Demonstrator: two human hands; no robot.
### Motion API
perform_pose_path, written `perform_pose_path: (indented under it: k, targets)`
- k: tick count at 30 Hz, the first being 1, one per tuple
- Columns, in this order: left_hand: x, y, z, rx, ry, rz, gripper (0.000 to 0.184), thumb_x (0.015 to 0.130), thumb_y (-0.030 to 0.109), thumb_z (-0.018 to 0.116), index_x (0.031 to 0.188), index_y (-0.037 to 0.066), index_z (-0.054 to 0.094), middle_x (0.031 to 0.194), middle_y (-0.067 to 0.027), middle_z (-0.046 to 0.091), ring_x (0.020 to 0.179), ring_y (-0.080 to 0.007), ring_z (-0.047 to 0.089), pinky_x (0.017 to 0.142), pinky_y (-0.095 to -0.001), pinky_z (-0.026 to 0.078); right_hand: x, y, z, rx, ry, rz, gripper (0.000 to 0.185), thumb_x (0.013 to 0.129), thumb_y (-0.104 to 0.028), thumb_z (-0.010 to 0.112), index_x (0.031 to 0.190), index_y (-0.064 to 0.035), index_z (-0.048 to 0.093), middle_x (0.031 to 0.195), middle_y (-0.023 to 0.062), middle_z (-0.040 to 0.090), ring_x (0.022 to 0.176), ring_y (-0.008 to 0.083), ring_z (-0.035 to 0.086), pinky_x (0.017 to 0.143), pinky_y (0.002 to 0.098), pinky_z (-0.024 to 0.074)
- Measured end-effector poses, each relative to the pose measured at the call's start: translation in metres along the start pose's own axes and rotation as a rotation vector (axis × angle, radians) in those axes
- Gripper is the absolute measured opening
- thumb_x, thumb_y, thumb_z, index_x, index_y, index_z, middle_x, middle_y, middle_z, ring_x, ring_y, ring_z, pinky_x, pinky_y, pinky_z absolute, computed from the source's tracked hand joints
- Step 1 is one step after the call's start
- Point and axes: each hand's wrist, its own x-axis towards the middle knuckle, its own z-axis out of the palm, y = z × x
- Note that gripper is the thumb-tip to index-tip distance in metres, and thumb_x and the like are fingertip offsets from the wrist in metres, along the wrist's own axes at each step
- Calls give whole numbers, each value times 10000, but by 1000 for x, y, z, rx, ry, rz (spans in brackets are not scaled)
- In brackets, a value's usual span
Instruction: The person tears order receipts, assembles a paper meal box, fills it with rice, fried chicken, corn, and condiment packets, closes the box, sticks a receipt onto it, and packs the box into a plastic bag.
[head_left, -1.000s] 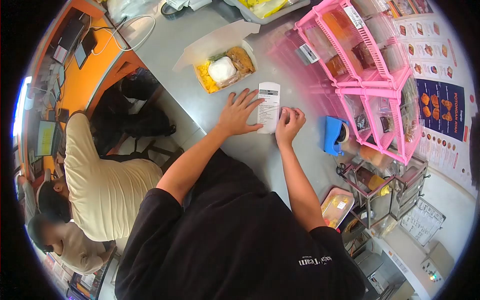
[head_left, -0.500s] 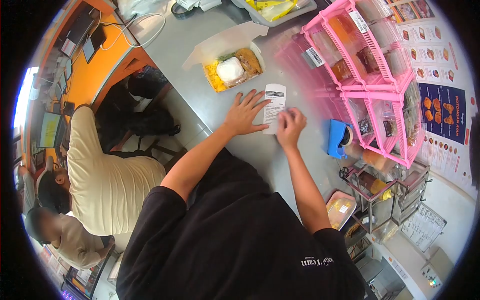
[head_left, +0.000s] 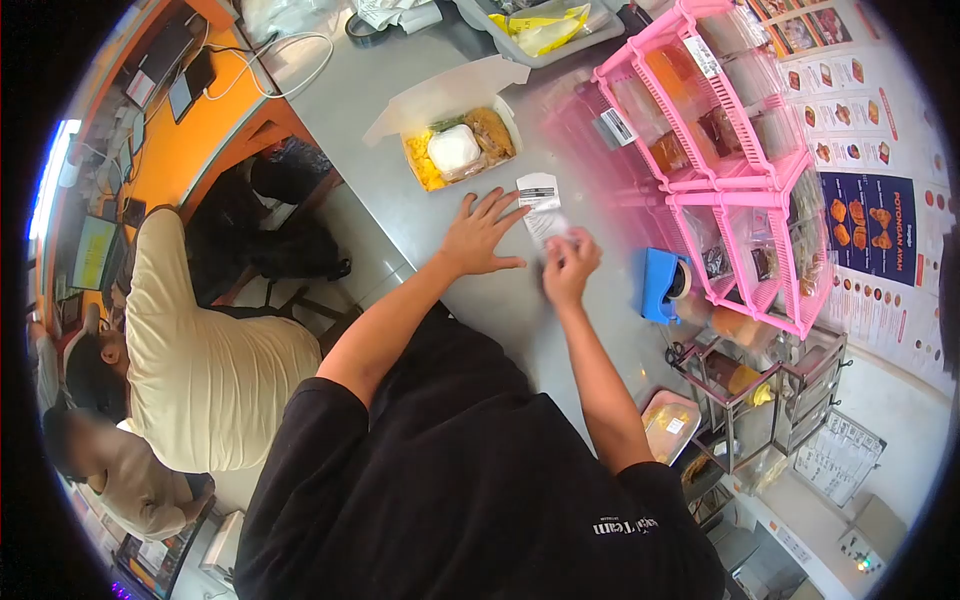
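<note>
A white printed receipt (head_left: 540, 203) lies on the metal counter (head_left: 420, 220), its lower end lifted and blurred. My left hand (head_left: 482, 236) rests with spread fingers on the counter, its fingertips beside the receipt's left edge. At the receipt's lower end, my right hand (head_left: 570, 264) has its fingers closed on the paper. Beyond my left hand stands an open white food box (head_left: 460, 150), its lid folded back. It holds a white rounded mound (head_left: 454, 149), yellow pieces (head_left: 424, 162) and a brown fried piece (head_left: 489, 136).
Pink baskets (head_left: 720, 190) with packets stand at the right, near a blue tape dispenser (head_left: 660, 287). A grey tray (head_left: 540, 40) is at the back. A wire rack (head_left: 740, 400) stands lower right. A person in a beige shirt (head_left: 210, 380) and another person (head_left: 145, 485) are at the left.
My right hand has moved down and slightly left, drawing the receipt's lower end off the counter. My left hand stays spread beside the receipt. The camera view has shifted slightly.
</note>
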Motion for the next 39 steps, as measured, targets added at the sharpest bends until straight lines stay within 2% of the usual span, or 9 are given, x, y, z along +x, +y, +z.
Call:
perform_pose_path:
  k: [9, 18, 22, 26, 30, 32, 35, 37, 39]
  targets:
    - [2, 16, -12, -47, -14, -104, 952, 687, 622, 802, 1519, 269, 503, 1612, -48, 415, 1499, -295, 366, 1178, -613, 276, 28, 22, -10, 60, -34, -27, 92, 871, -141, 745, 958, -112, 746, 1181, 74, 584, 1107, 310, 521, 989, 469, 411]
    - [1, 21, -1, -18, 47, -107, 949, 703, 665, 799, 1510, 261, 508, 1638, -65, 390, 1501, -319, 372, 1176, -615, 275, 5, -12, -8, 156, -59, -97, 115, 907, -152, 735, 1014, -117, 759, 1198, 93, 583, 1113, 306, 510, 1002, 460, 407]
    - [2, 20, 4, 17, -44, -110, 1103, 689, 710, 799, 1574, 174, 416, 1663, -114, 348, 1542, -354, 299, 1208, -645, 228, 24, 19, 25, 64, -86, -220, 149, 895, -210, 744, 1014, -122, 762, 1233, 109, 578, 1188, 330, 503, 1017, 504, 391]
    - [0, 25, 5, -48, -57, -154, 1286, 666, 727, 814, 1619, 65, 260, 1683, -142, 303, 1572, -355, 236, 1227, -662, 182, 68, 24, 5, -4, 69, -32, 306, 809, -262, 805, 1060, -112, 716, 1242, 182, 562, 1176, 395, 504, 987, 562, 381]
    - [7, 29, -5, -18, -158, -192, 1357, 641, 693, 855, 1638, 65, 182, 1688, -135, 276, 1566, -358, 234, 1219, -650, 210, 79, 28, 10, -74, -295, -205, 401, 820, -288, 828, 1114, -74, 660, 1161, 189, 593, 1132, 358, 564, 966, 506, 442]
    - [16, 31, -9, 29, -204, -214, 1156, 668, 625, 878, 1548, 61, 384, 1622, -168, 376, 1529, -375, 300, 1200, -630, 257, 100, 11, -5, 373, -572, 278, 347, 861, -186, 826, 1118, -40, 645, 1083, 156, 688, 1009, 287, 671, 878, 443, 531]
    - [37, 14, -20, -610, -205, -188, 552, 847, 405, 835, 1215, 49, 627, 1286, -131, 632, 1267, -262, 573, 1050, -479, 459, 144, -4, -21, 741, -415, 193, 235, 899, -47, 767, 1092, -6, 640, 1005, 119, 761, 922, 246, 743, 779, 388, 586]
    - [58, 23, -72, -1430, -360, -395, 284, 939, 280, 781, 1049, 44, 665, 1076, -74, 697, 1084, -178, 657, 946, -376, 528, 203, -70, -72, 983, -433, 369, 372, 900, 28, 746, 1234, -4, 584, 1066, 115, 754, 979, 185, 728, 805, 327, 596]
    - [81, 8, -132, -1444, -174, -292, 177, 1002, 200, 696, 1053, 37, 648, 976, -31, 674, 946, -124, 650, 848, -305, 534, 260, -137, -100, 1003, -347, 447, 561, 900, -22, 776, 1379, -1, 484, 1086, 115, 730, 996, 196, 720, 891, 324, 585]
